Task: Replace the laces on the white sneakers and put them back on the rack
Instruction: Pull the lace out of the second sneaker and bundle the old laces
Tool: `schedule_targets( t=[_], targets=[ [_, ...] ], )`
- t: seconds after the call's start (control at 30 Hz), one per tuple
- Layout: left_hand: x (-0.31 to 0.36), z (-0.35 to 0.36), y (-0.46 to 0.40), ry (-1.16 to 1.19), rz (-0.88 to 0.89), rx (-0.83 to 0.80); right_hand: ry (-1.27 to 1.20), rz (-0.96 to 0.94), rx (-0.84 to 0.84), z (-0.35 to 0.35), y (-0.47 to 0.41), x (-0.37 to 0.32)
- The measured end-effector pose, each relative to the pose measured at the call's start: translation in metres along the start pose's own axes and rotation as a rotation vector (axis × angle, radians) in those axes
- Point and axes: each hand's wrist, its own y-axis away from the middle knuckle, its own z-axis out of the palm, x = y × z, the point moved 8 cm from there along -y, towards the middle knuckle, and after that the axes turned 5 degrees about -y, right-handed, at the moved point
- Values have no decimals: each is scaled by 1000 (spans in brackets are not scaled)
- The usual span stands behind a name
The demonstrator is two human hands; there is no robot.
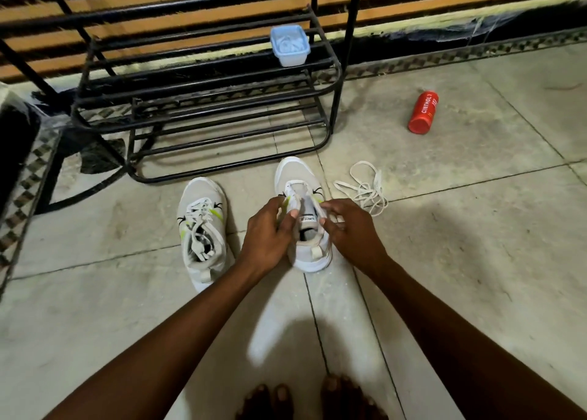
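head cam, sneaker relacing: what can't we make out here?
- Blue tub on the rack, head view: contents blurred behind its translucent walls.
- Right sneaker: eyelets covered by the left hand and right hand.
- Right hand's grip: fingertips blurred.
- Rack's top: cut off by the frame edge.

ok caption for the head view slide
Both hands grip an unlaced white sneaker, loose lace beside it.

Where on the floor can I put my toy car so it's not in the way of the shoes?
Bare tiles lie right of the loose lace, below the red bottle, and left of the laced sneaker. It is crowded where the left hand and right hand hold the unlaced sneaker, in front of the rack.
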Motion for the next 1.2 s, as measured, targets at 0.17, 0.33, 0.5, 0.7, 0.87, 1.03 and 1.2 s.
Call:
schedule_targets(
  t=[0.17, 0.33, 0.5, 0.7, 0.87, 1.03, 1.2],
  targets=[
    [-4, -69, 29, 14, 80, 228, 76, -171, 111, -3, 2, -53],
    [-37, -139, 62, -130, 16, 423, 30, -308, 71, 22, 6, -113],
    [-92, -137, 70, -132, -296, 146, 95, -304, -196, 76, 20, -127],
    [-109, -132, 63, -88, -351, 120, 106, -241, -284, 104, 30, -122],
    [-99, -108, 62, -19, -330, 106, 84, -126, -263, 118, 26, -109],
    [-93, -99, 59, -14, -240, 130, 184, -60, -315, 135, 18, -95],
    [-69, -111, 25, -70, -86, 121, 211, 8, -247, 136, -1, -91]
  ],
)
